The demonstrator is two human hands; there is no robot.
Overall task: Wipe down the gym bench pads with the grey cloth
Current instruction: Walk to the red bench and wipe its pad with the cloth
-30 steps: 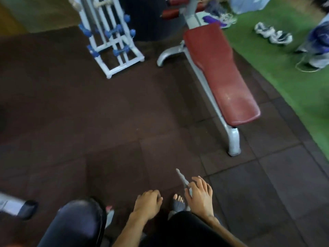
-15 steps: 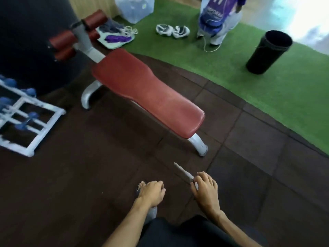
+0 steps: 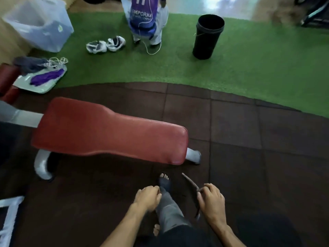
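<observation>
The long red bench pad (image 3: pixel 110 132) lies across the middle of the view on its grey metal frame (image 3: pixel 41 166). Red roller pads (image 3: pixel 7 81) show at the far left edge. My right hand (image 3: pixel 211 202) hangs low in front of the bench and pinches the grey cloth (image 3: pixel 191 184), which sticks out as a thin strip seen edge-on. My left hand (image 3: pixel 147 197) hangs beside it with loosely curled fingers and holds nothing. Both hands are short of the pad, not touching it. My feet stand on the dark floor tiles just below the bench's right end.
Behind the bench lies green turf with a black bin (image 3: pixel 207 38), a pair of shoes (image 3: pixel 106 44), a clear plastic box (image 3: pixel 39 25) and a standing person (image 3: pixel 147 20). A tray with purple fabric (image 3: pixel 41 81) sits at left. A white rack (image 3: pixel 8 220) is at bottom left.
The view has swung right and closed in, so the bench now lies across the frame right before my feet. Both hands keep their low pose, with the cloth still in the right.
</observation>
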